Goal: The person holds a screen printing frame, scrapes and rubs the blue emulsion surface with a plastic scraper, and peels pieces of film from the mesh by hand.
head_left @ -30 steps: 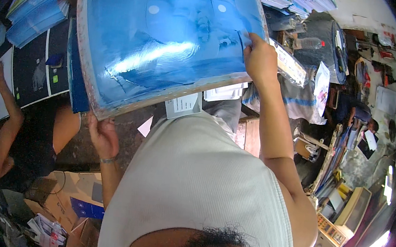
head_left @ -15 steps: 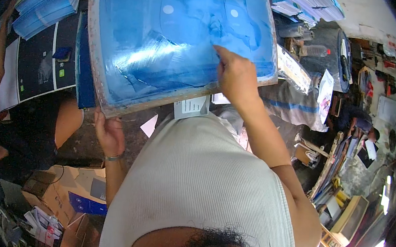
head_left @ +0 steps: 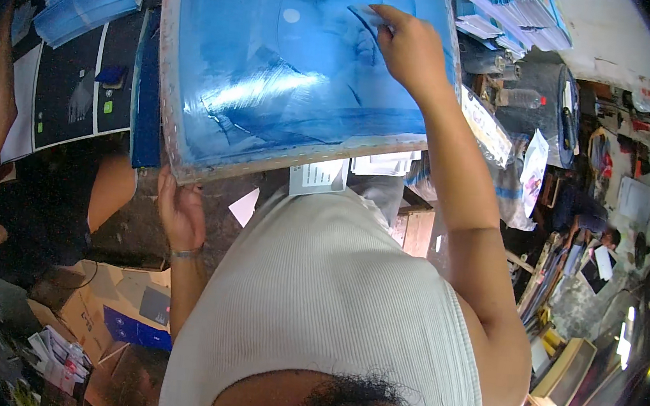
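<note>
Blue-faced frame (head_left: pixel 237 54) lies before the white shirt (head_left: pixel 325 281), its support hidden. Right hand (head_left: pixel 414 51) pinches a thin strip (head_left: pixel 364 20) between middle and right edge, apparently mid-stroke; continuing calls for light, level pressure. Left hand (head_left: pixel 182 209) meets the near-left corner, grip unclear.

The top edge cuts off the flat blue rectangular framed panel (head_left: pixel 238 46); the bare right hand (head_left: pixel 415 53) partly hides the thin dark-edged blue strip (head_left: pixel 364 20).

The wearer's two hands (head_left: pixel 181 214) (head_left: pixel 411 53), one blue screen (head_left: pixel 238 46) and one held strip (head_left: pixel 364 20) show.
</note>
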{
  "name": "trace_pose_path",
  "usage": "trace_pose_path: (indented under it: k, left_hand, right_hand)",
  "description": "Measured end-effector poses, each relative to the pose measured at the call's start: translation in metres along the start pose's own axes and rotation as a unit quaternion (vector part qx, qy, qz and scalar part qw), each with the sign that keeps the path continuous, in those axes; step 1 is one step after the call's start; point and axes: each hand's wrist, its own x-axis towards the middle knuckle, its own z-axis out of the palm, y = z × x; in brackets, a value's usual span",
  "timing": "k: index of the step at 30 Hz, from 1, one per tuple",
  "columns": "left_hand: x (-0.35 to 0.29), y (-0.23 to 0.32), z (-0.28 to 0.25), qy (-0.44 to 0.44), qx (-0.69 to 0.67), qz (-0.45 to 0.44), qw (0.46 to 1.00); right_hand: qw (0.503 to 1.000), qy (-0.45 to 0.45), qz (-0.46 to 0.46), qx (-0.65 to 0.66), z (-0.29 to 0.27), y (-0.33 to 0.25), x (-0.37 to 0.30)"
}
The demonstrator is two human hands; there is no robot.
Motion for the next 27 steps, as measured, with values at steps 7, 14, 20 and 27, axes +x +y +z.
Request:
trace_pose_path:
  k: [7, 14, 20, 27]
  left_hand:
    - [-0.001, -0.005, -0.009, 0.017, 0.000, 0.010, 1.000]
    - [0.001, -0.006, -0.006, 0.000, -0.018, 0.012, 1.000]
    - [0.002, -0.007, -0.006, 0.010, 0.011, 0.008, 1.000]
    - [0.002, -0.007, -0.012, 0.006, 0.009, -0.008, 1.000]
  right_hand:
    - [0.996, -0.041, -0.031, -0.080, 0.010, -0.001, 0.001]
    - [0.996, -0.064, -0.046, -0.039, 0.005, -0.007, -0.029]
    - [0.996, -0.065, -0.056, -0.006, -0.003, -0.010, -0.056]
    - [0.992, -0.110, -0.065, -0.016, -0.020, -0.039, -0.107]
